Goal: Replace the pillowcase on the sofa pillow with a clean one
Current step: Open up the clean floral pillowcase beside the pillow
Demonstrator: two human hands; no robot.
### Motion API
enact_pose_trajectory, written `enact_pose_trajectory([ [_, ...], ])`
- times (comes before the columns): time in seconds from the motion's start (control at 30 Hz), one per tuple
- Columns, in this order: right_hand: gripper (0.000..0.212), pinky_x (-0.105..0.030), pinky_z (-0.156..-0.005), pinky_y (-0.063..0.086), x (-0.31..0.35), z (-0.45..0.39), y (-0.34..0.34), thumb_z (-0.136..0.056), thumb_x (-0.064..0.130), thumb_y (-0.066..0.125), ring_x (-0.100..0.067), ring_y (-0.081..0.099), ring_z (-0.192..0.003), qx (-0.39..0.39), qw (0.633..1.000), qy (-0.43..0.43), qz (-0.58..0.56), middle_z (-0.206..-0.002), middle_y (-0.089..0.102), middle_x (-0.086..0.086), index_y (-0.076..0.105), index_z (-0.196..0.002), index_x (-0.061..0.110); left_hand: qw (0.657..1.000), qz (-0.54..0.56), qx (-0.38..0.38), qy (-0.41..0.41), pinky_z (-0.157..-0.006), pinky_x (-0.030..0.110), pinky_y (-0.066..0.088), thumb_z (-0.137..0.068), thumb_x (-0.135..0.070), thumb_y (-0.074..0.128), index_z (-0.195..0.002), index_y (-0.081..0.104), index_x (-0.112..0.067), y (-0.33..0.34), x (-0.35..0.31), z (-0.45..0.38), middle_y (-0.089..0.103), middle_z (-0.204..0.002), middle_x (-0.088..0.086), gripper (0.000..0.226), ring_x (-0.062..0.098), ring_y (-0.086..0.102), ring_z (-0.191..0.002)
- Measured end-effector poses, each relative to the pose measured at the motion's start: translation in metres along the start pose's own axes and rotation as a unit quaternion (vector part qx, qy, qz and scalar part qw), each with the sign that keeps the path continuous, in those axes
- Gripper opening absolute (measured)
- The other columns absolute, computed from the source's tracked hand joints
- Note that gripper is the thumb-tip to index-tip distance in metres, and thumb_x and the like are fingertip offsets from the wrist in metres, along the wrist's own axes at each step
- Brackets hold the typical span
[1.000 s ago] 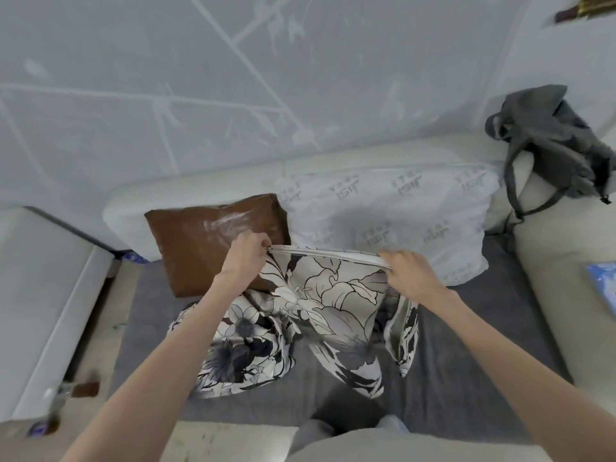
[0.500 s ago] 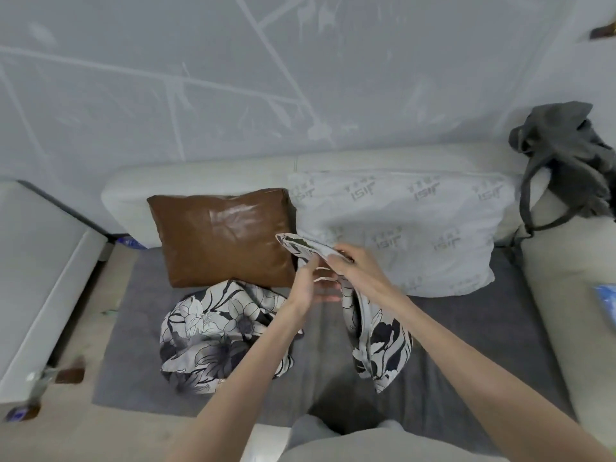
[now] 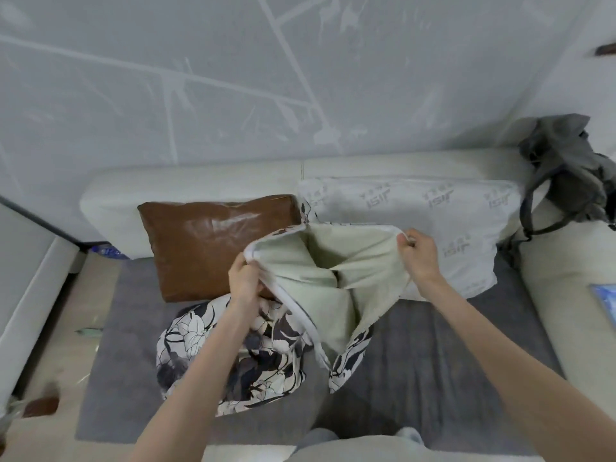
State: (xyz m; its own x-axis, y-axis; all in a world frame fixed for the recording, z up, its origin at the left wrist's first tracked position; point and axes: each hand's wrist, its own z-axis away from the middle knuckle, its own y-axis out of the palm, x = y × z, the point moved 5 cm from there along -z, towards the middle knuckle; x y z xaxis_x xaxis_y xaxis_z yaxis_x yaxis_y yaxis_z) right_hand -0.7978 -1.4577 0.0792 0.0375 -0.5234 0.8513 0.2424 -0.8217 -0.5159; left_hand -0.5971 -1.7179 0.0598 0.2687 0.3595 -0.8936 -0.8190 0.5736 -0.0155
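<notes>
Both hands (image 3: pixel 245 278) (image 3: pixel 418 258) — gripping pillowcase (image 3: pixel 333 261) rim

Brown glossy cushion (image 3: pixel 216 243), white pillow (image 3: pixel 433 225) w/ grey logo print, b&w floral pillowcase (image 3: pixel 333 285) — pale green lining — on grey sofa throw (image 3: pixel 433 355); dark grey bag (image 3: pixel 566 161).
</notes>
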Motion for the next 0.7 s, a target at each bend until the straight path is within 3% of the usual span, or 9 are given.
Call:
enact_pose_trajectory([
  [0.1,0.026,-0.027,-0.053,0.025,-0.003,-0.012,-0.013,-0.091,0.001,0.047,-0.019,0.033,-0.062,-0.026,0.999,-0.026,0.025,-0.062,0.034,-0.010,0.042,-0.065,0.002,0.990,-0.100,-0.028,0.092,-0.065,0.032,0.030,-0.085,0.009,0.033,-0.073,0.055,-0.018,-0.045,-0.028,-0.028,0.051,-0.072,0.002,0.037,0.019,0.041,-0.077],
  [0.2,0.016,-0.027,-0.057,0.034,0.015,-0.023,-0.019,-0.092,0.005,0.050,-0.022,0.048,-0.063,-0.051,0.994,-0.081,0.050,-0.066,0.055,-0.012,0.060,-0.080,0.003,0.957,-0.198,-0.016,0.210,-0.067,0.028,0.028,-0.098,-0.007,0.038,-0.082,0.053,-0.015,-0.064,-0.067,-0.034,0.047,-0.073,-0.003,0.023,0.011,0.036,-0.070],
  [0.27,0.014,-0.022,-0.060,0.036,0.026,-0.030,-0.025,-0.092,0.009,0.054,-0.018,0.055,-0.067,-0.063,0.989,-0.120,0.065,-0.073,0.063,-0.004,0.067,-0.092,0.007,0.931,-0.232,-0.032,0.281,-0.067,0.019,0.034,-0.097,-0.007,0.041,-0.085,0.054,-0.022,-0.081,-0.088,-0.029,0.052,-0.075,-0.006,0.023,0.006,0.041,-0.070],
  [0.33,0.013,-0.014,-0.063,0.034,0.033,-0.038,-0.028,-0.090,0.013,0.056,-0.007,0.055,-0.071,-0.064,0.985,-0.140,0.074,-0.076,0.063,0.004,0.069,-0.090,0.010,0.903,-0.265,-0.090,0.327,-0.066,0.006,0.035,-0.093,-0.008,0.042,-0.089,0.057,-0.023,-0.098,-0.102,-0.021,0.056,-0.076,-0.003,0.022,-0.002,0.045,-0.067],
  [0.4,0.014,-0.019,-0.066,0.036,0.033,-0.053,-0.019,-0.090,0.012,0.053,-0.009,0.054,-0.070,-0.060,0.982,-0.149,0.094,-0.073,0.062,0.001,0.066,-0.084,0.011,0.882,-0.280,-0.148,0.349,-0.063,0.011,0.036,-0.090,-0.011,0.041,-0.092,0.058,-0.021,-0.096,-0.108,-0.020,0.055,-0.072,0.000,0.020,0.000,0.047,-0.064],
  [0.47,0.017,-0.033,-0.072,0.039,0.017,-0.076,0.002,-0.094,0.007,0.044,-0.030,0.056,-0.077,-0.027,0.982,-0.109,0.155,-0.078,0.062,-0.014,0.060,-0.087,0.007,0.891,-0.286,-0.131,0.328,-0.066,0.025,0.036,-0.090,-0.011,0.040,-0.093,0.060,-0.018,-0.062,-0.103,-0.033,0.059,-0.077,0.005,0.021,0.009,0.047,-0.070],
  [0.57,0.029,-0.036,-0.085,0.041,-0.036,-0.097,0.045,-0.092,0.002,0.043,-0.038,0.055,-0.107,0.153,0.952,0.038,0.262,-0.114,0.060,-0.024,0.054,-0.118,-0.002,0.926,-0.314,-0.047,0.205,-0.072,0.030,0.036,-0.095,-0.011,0.038,-0.101,0.061,-0.008,0.011,-0.063,-0.061,0.062,-0.093,0.010,0.024,0.023,0.052,-0.083],
  [0.63,0.032,-0.032,-0.080,0.044,-0.065,-0.099,0.065,-0.087,0.000,0.046,-0.029,0.057,-0.100,0.251,0.924,0.061,0.283,-0.116,0.061,-0.020,0.056,-0.118,0.000,0.934,-0.332,-0.005,0.129,-0.074,0.033,0.039,-0.099,-0.013,0.036,-0.104,0.058,-0.005,0.046,-0.019,-0.077,0.061,-0.097,0.011,0.024,0.029,0.055,-0.089],
  [0.7,0.028,-0.023,-0.064,0.041,-0.079,-0.107,0.071,-0.083,-0.002,0.046,-0.020,0.056,-0.076,0.255,0.933,0.052,0.248,-0.100,0.066,-0.017,0.061,-0.105,0.005,0.944,-0.324,0.002,0.068,-0.080,0.038,0.041,-0.100,-0.016,0.035,-0.106,0.057,-0.006,0.062,0.018,-0.089,0.061,-0.100,0.011,0.025,0.031,0.055,-0.094],
])
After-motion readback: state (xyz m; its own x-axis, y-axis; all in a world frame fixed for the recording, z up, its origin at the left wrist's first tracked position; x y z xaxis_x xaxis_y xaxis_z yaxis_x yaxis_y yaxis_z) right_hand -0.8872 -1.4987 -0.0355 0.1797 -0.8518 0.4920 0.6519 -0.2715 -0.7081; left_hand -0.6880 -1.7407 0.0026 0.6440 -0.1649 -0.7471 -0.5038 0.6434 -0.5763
